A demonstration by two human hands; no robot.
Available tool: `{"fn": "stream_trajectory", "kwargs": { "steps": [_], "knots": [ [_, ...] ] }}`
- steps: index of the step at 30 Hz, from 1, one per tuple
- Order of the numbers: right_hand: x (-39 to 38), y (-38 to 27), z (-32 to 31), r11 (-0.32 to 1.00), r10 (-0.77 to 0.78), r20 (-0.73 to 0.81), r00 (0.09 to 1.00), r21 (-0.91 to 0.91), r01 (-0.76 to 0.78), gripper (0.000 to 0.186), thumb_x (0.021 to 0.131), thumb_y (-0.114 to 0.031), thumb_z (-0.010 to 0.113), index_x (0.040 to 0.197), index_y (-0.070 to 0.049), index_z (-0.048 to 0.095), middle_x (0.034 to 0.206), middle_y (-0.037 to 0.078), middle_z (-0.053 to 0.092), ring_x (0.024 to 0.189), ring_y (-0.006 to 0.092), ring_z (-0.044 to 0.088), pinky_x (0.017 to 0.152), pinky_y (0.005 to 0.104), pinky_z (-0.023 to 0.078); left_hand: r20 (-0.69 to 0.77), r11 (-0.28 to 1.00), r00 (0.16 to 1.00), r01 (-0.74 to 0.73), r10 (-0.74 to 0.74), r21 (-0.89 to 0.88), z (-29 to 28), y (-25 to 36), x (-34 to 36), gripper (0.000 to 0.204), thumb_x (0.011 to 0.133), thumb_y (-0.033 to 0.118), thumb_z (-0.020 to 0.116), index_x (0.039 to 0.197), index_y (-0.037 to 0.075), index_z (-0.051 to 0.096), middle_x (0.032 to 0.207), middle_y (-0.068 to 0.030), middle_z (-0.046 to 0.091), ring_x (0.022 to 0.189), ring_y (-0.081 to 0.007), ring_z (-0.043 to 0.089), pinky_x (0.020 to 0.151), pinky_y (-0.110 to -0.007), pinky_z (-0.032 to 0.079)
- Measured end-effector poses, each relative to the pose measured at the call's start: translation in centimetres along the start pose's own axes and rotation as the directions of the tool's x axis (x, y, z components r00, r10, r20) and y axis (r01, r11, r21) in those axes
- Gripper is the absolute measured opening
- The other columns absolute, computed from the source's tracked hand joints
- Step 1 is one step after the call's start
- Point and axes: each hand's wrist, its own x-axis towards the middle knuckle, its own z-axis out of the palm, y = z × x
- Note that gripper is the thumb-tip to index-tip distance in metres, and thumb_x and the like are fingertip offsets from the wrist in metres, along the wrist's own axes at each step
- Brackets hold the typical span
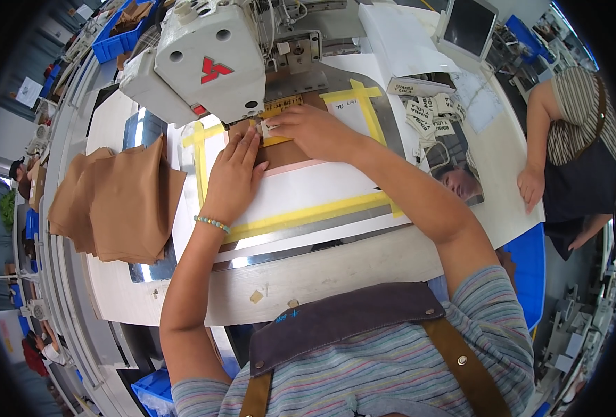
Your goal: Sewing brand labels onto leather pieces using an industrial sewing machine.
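Under the head of a white sewing machine [214, 59], a brown fabric piece [287, 156] lies on a white board [294, 187] edged with yellow tape. My left hand [235, 174] rests flat on the brown piece's left part, fingers stretched forward and holding nothing. From the right, my right hand [315, 132] reaches in with its fingers closed together at a small white label [265, 129] on the piece. The fingertips of both hands are close to each other beside the label, and the right thumb is hidden. A yellow strip [283, 107] lies just behind my right fingers.
A stack of brown fabric pieces [117, 201] sits at the left. Several loose printed labels [426, 115] lie at the right beside a white box [419, 85]. A screen [467, 28] stands behind them. Another person [572, 132] stands at the table's right edge.
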Motion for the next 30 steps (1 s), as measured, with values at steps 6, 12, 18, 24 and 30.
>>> {"fn": "stream_trajectory", "kwargs": {
  "steps": [6,12,18,24,30],
  "knots": [
    [0.1,0.2,-0.5,1.0,0.014,0.034,0.999,0.025,-0.015,0.04,0.096,-0.004,0.057,0.131,-0.013,0.073,0.149,0.002,0.062,0.139,0.0257,0.053,0.12,0.0385,0.043,0.021,0.982,0.999,-0.036,0.04,-0.185,-1.9,-0.5,1.0,0.047,0.098,0.014,0.068,0.14,-0.005,0.057,0.15,-0.0204,0.058,0.136,-0.0418,0.053,0.117,-0.047,0.044],
    [0.2,0.1,-0.9,1.0,-0.021,0.03,0.999,-0.004,0.022,0.039,0.094,-0.004,0.058,0.129,-0.011,0.074,0.146,0.003,0.064,0.136,0.0261,0.054,0.118,0.0385,0.044,0.036,0.986,0.996,-0.081,0.088,-0.147,-2.4,-0.9,1.3,0.046,0.097,0.01,0.067,0.139,-0.005,0.057,0.143,-0.0213,0.061,0.13,-0.041,0.057,0.112,-0.046,0.047],
    [0.2,0.2,-1.1,0.997,-0.063,0.015,0.998,0.035,0.062,0.035,0.092,-0.004,0.057,0.121,-0.005,0.075,0.138,0.009,0.068,0.13,0.0295,0.06,0.116,0.0402,0.045,0.07,0.977,0.994,-0.067,0.083,-0.202,-2.7,-0.8,1.7,0.043,0.096,0.005,0.065,0.138,-0.004,0.058,0.137,-0.0202,0.064,0.125,-0.0403,0.059,0.108,-0.045,0.049],
    [1.1,0.0,-1.8,0.998,-0.004,0.106,0.994,0.067,-0.003,0.034,0.092,-0.005,0.056,0.12,-0.005,0.076,0.136,0.009,0.07,0.129,0.0304,0.061,0.112,0.0416,0.049,0.091,0.974,0.994,-0.032,0.054,-0.224,-2.5,-1.2,1.7,0.041,0.095,0.005,0.065,0.135,-0.004,0.061,0.144,-0.0187,0.062,0.129,-0.0383,0.058,0.112,-0.044,0.048],
    [1.4,0.9,-0.9,0.999,-0.044,0.005,0.999,-0.027,0.044,0.032,0.091,-0.006,0.057,0.116,-0.005,0.078,0.136,0.009,0.071,0.128,0.0299,0.062,0.109,0.0418,0.051,0.012,0.979,0.997,-0.075,0.079,-0.188,-1.6,-1.8,1.7,0.046,0.094,0.001,0.065,0.139,-0.002,0.059,0.148,-0.0191,0.06,0.138,-0.0381,0.053,0.117,-0.045,0.044]
  ]
}}
